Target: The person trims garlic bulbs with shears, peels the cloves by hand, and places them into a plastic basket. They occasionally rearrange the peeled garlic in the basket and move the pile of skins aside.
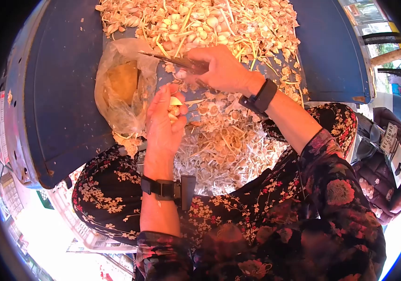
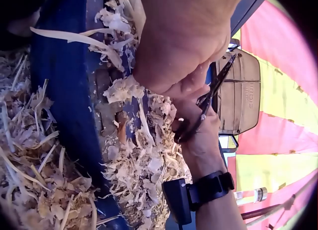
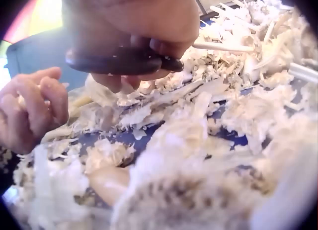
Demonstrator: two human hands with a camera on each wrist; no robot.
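My left hand (image 1: 171,108) curls round small garlic cloves (image 1: 176,101) over a blue tabletop (image 1: 65,93). Just beyond it, my right hand (image 1: 205,70) grips dark scissors (image 1: 170,59) with the blades pointing left. In the left wrist view the scissors (image 2: 211,98) stand in the right hand (image 2: 198,130), below my left hand (image 2: 184,41). The right wrist view shows my right hand (image 3: 134,21) wrapped on the scissor handle (image 3: 119,63), with the left hand (image 3: 30,108) curled at the left. Garlic heads and stalks (image 1: 200,23) lie heaped behind, and dry peelings (image 1: 224,150) in front.
A crumpled clear plastic bag (image 1: 123,84) with something brown inside lies left of my hands. The blue top's raised edges run along the left and right. My lap in a flowered garment (image 1: 256,220) is under the peelings. A dark bag (image 1: 387,159) sits at the right.
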